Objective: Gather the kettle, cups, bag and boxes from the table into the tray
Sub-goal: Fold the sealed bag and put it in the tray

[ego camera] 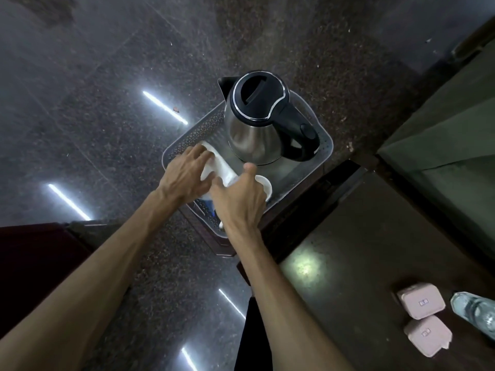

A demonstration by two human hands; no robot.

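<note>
A grey perforated tray (pixel 187 135) sits at the corner of a dark wooden stand (pixel 302 199), its near edge close to the stand's rim, with speckled polished floor (pixel 93 103) open on the left and beyond; the steel kettle (pixel 257 124) with its black lid and handle stands upright in the far right part of the tray, spout toward the far left corner, leaving bare tray floor only along the near right side.

The left hand (pixel 184 175) reaches into the near left part of the tray with fingers spread and curled over a white cup (pixel 222 167) lying tilted there; it appears to grip the cup, though blur hides the contact; the right hand (pixel 241 196) lies just beside it, thumb raised toward the kettle's base and fingers bent down over a second white cup (pixel 263 183), whose rim shows past the knuckles; whether it truly clasps that cup I cannot tell; something blue and white (pixel 211 207) lies under the two hands, too hidden to name.

On the dark table (pixel 348 236) at lower right, well apart from the tray, two pink boxes (pixel 420 301) lie touching, one nearer than the other, with a clear plastic bottle (pixel 474 309) just beside them at the frame's edge; the table surface between boxes and tray is bare.
</note>
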